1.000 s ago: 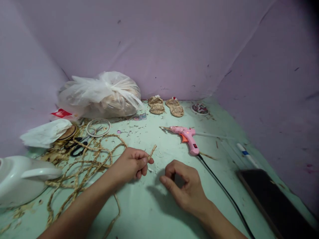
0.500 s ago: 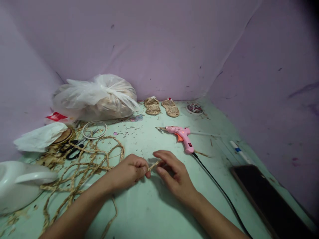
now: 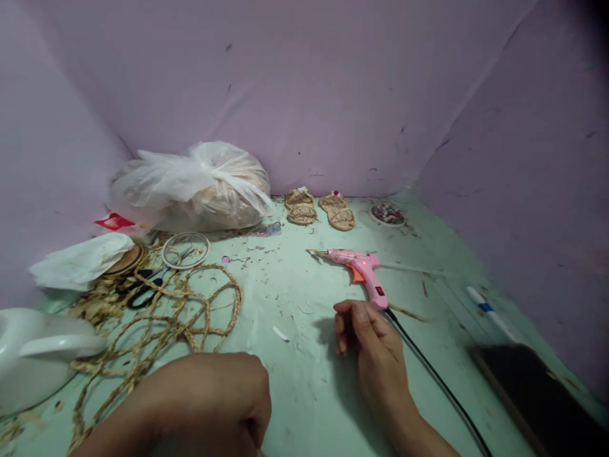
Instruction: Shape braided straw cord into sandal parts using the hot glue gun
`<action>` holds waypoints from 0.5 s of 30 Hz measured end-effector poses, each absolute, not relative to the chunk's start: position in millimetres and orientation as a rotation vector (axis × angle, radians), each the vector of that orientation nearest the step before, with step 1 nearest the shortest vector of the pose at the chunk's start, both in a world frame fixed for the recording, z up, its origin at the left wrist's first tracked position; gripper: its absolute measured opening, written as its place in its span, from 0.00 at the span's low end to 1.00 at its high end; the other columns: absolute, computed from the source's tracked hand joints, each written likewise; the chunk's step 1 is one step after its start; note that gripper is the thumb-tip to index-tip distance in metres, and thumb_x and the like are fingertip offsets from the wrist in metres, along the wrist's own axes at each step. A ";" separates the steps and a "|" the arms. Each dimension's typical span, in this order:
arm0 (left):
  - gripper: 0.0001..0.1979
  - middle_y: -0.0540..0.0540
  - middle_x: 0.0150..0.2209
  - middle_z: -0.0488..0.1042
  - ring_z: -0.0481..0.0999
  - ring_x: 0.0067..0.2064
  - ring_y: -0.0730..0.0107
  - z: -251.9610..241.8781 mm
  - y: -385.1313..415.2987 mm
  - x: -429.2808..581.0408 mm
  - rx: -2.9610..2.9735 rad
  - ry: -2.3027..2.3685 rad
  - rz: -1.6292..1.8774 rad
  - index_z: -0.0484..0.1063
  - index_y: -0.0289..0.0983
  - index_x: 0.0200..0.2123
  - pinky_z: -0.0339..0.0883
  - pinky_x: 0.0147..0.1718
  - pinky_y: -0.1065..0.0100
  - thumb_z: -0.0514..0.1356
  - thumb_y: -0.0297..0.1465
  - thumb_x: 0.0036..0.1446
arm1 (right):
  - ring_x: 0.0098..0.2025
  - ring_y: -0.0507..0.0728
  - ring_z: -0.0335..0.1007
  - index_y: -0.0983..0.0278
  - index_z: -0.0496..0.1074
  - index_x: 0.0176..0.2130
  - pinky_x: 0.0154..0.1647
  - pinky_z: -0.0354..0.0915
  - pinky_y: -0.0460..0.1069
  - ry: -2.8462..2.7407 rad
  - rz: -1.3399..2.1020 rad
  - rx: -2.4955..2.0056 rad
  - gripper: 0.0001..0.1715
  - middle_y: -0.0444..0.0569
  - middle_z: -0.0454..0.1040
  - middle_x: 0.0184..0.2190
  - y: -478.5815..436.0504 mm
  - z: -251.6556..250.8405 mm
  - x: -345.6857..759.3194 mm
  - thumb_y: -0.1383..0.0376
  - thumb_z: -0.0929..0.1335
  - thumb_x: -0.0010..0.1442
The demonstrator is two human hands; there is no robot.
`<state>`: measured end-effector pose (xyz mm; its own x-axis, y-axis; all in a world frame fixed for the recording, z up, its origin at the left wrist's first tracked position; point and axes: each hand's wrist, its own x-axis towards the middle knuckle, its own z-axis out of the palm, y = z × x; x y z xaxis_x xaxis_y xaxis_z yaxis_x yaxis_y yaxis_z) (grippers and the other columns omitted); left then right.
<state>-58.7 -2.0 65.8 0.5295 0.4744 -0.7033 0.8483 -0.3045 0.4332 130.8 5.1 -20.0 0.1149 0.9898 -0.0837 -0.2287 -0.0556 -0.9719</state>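
Observation:
At the lower centre, my left hand [image 3: 223, 393] is closed with its back to the camera; what it grips is hidden beneath it. My right hand [image 3: 371, 349] is raised with curled fingers, just below the handle of a pink glue gun [image 3: 354, 263]. Whether anything sits between its fingertips cannot be seen. Braided straw cord [image 3: 204, 317] lies in loose loops on the green table [image 3: 299, 393], left of and beyond my left hand. A small white strip [image 3: 280, 334] lies between the hands.
Behind stand a tied plastic bag [image 3: 200, 187], two woven soles [image 3: 301, 207] and a bead dish [image 3: 387, 214]. Scissors [image 3: 143, 292], a white ring [image 3: 186, 251] and a white jug [image 3: 42, 362] are left. A phone [image 3: 537, 393], marker [image 3: 490, 312] and black cable [image 3: 438, 381] are right.
My hands have moved apart: the left came down toward the camera, the right went rightward. The short cord end between them no longer shows. The whole view has shifted slightly.

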 end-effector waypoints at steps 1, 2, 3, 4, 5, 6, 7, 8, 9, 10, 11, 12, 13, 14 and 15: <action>0.09 0.53 0.15 0.62 0.54 0.16 0.76 65.4 -0.2 -59.9 1.947 1.066 -0.585 0.78 0.41 0.22 0.46 0.14 0.74 0.57 0.26 0.40 | 0.18 0.48 0.57 0.64 0.70 0.31 0.19 0.52 0.45 -0.912 1.268 -1.151 0.17 0.43 0.64 0.20 4.7 -20.9 130.8 0.54 0.63 0.58; 0.09 0.53 0.14 0.59 0.54 0.16 0.76 65.5 1.6 -61.9 1.941 1.062 -0.569 0.77 0.40 0.20 0.46 0.13 0.74 0.56 0.26 0.40 | 0.19 0.48 0.57 0.64 0.70 0.31 0.19 0.52 0.45 -0.904 1.270 -1.152 0.17 0.43 0.64 0.20 4.1 -21.6 130.8 0.54 0.63 0.58; 0.09 0.54 0.13 0.56 0.53 0.15 0.77 66.0 3.2 -64.5 1.933 1.061 -0.542 0.76 0.39 0.19 0.46 0.13 0.74 0.56 0.26 0.40 | 0.19 0.48 0.57 0.64 0.70 0.31 0.20 0.52 0.45 -0.896 1.271 -1.153 0.17 0.43 0.64 0.20 3.4 -22.2 131.1 0.54 0.63 0.58; 0.09 0.54 0.12 0.54 0.53 0.15 0.77 66.9 4.5 -67.6 1.918 1.064 -0.504 0.76 0.39 0.17 0.45 0.13 0.74 0.56 0.26 0.40 | 0.19 0.48 0.57 0.64 0.70 0.31 0.20 0.52 0.45 -0.889 1.273 -1.156 0.16 0.43 0.65 0.20 2.7 -22.6 131.5 0.54 0.63 0.58; 0.09 0.54 0.12 0.54 0.53 0.15 0.77 67.7 5.4 -70.7 1.891 1.070 -0.453 0.75 0.39 0.16 0.44 0.12 0.74 0.56 0.26 0.41 | 0.19 0.49 0.57 0.63 0.70 0.32 0.20 0.52 0.45 -0.886 1.272 -1.160 0.16 0.43 0.65 0.20 2.0 -22.9 132.1 0.54 0.63 0.57; 0.09 0.54 0.13 0.56 0.54 0.16 0.77 68.1 6.1 -73.7 1.862 1.082 -0.397 0.75 0.38 0.17 0.44 0.13 0.74 0.56 0.25 0.41 | 0.19 0.49 0.58 0.63 0.71 0.32 0.20 0.53 0.45 -0.889 1.270 -1.166 0.16 0.43 0.65 0.20 1.3 -23.2 132.9 0.54 0.63 0.57; 0.09 0.54 0.13 0.59 0.55 0.16 0.77 67.7 6.7 -76.3 1.837 1.095 -0.346 0.76 0.38 0.18 0.44 0.13 0.74 0.56 0.25 0.40 | 0.19 0.49 0.58 0.63 0.71 0.32 0.20 0.53 0.45 -0.896 1.268 -1.172 0.16 0.43 0.65 0.20 0.7 -23.5 133.7 0.54 0.64 0.57; 0.08 0.54 0.15 0.62 0.56 0.17 0.78 66.1 7.1 -78.5 1.815 1.088 -0.312 0.76 0.38 0.19 0.44 0.13 0.74 0.57 0.24 0.39 | 0.19 0.49 0.58 0.63 0.71 0.32 0.20 0.53 0.45 -0.903 1.268 -1.178 0.16 0.44 0.65 0.21 0.1 -23.9 134.7 0.53 0.64 0.57; 0.09 0.54 0.16 0.65 0.55 0.17 0.78 63.2 7.5 -80.3 1.798 1.066 -0.297 0.76 0.38 0.20 0.44 0.14 0.74 0.57 0.23 0.39 | 0.19 0.49 0.58 0.63 0.71 0.32 0.20 0.54 0.45 -0.909 1.270 -1.183 0.16 0.44 0.65 0.20 -0.5 -24.5 135.8 0.53 0.64 0.57; 0.08 0.55 0.16 0.66 0.54 0.17 0.78 59.0 7.7 -81.6 1.783 1.036 -0.285 0.76 0.38 0.20 0.45 0.14 0.74 0.57 0.23 0.38 | 0.19 0.50 0.58 0.63 0.71 0.32 0.20 0.54 0.46 -0.913 1.274 -1.188 0.16 0.44 0.65 0.20 -1.0 -25.3 137.0 0.53 0.64 0.56; 0.08 0.55 0.15 0.66 0.53 0.16 0.79 53.7 7.7 -82.5 1.773 1.003 -0.272 0.76 0.38 0.19 0.45 0.15 0.74 0.58 0.23 0.38 | 0.19 0.50 0.58 0.62 0.72 0.32 0.20 0.54 0.46 -0.913 1.276 -1.195 0.16 0.45 0.65 0.20 -1.4 -26.3 138.2 0.53 0.64 0.56; 0.07 0.55 0.14 0.65 0.52 0.16 0.79 47.6 7.3 -83.4 1.763 0.977 -0.254 0.75 0.38 0.17 0.45 0.15 0.73 0.58 0.24 0.38 | 0.20 0.50 0.58 0.62 0.72 0.32 0.20 0.55 0.46 -0.909 1.281 -1.201 0.17 0.45 0.65 0.20 -1.6 -27.3 139.2 0.53 0.64 0.56; 0.06 0.55 0.13 0.65 0.52 0.15 0.78 41.3 6.4 -84.2 1.753 0.989 -0.201 0.74 0.39 0.16 0.46 0.15 0.73 0.59 0.25 0.38 | 0.20 0.50 0.59 0.62 0.72 0.32 0.21 0.55 0.46 -0.906 1.285 -1.205 0.17 0.45 0.65 0.20 -1.7 -28.3 140.1 0.52 0.64 0.56; 0.05 0.55 0.13 0.64 0.52 0.16 0.78 35.4 5.1 -85.2 1.744 1.022 -0.154 0.73 0.39 0.16 0.47 0.16 0.72 0.60 0.26 0.38 | 0.20 0.51 0.59 0.62 0.72 0.32 0.21 0.55 0.46 -0.905 1.288 -1.208 0.17 0.45 0.65 0.20 -1.5 -28.9 140.6 0.52 0.64 0.55; 0.03 0.55 0.13 0.65 0.54 0.16 0.77 30.1 3.2 -86.4 1.731 1.066 -0.114 0.73 0.40 0.16 0.47 0.16 0.72 0.60 0.27 0.37 | 0.19 0.51 0.59 0.63 0.72 0.32 0.20 0.55 0.46 -0.904 1.294 -1.211 0.17 0.45 0.65 0.19 -1.4 -28.9 140.7 0.52 0.64 0.55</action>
